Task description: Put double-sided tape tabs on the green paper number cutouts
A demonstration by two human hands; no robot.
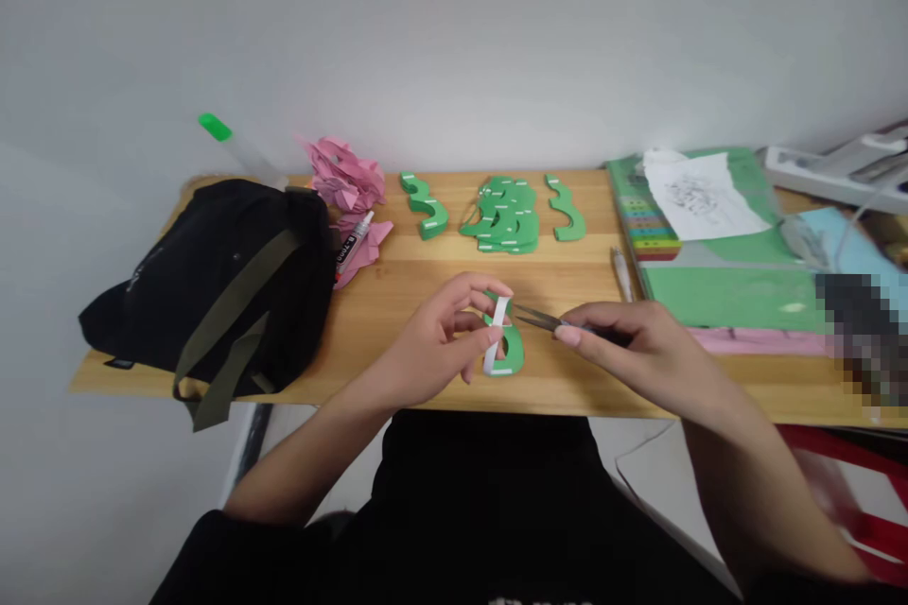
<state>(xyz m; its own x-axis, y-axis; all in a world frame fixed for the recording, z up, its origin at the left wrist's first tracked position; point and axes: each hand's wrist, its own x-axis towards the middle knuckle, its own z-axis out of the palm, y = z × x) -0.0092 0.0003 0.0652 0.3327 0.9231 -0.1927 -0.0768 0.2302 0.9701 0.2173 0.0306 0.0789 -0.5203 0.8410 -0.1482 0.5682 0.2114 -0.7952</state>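
My left hand (pixel 444 333) pinches a small green wavy paper piece (pixel 512 353) with a white strip (pixel 497 333) standing off it, just above the wooden table (pixel 397 288). My right hand (pixel 635 348) grips thin tweezers or small scissors (pixel 540 319), whose tips point left and nearly touch the white strip. Further back lie a thick green wavy piece (pixel 424 204), a pile of flat green wavy pieces (pixel 505 215) and another single green piece (pixel 566 208).
A black bag (pixel 213 279) with an olive strap fills the table's left end. Crumpled pink paper (pixel 345 178) and a glue tube (pixel 353 246) lie beside it. On the right are a pen (pixel 622 272), green sheets (pixel 724 288), a white printed paper (pixel 702 194) and a power strip (pixel 829 170).
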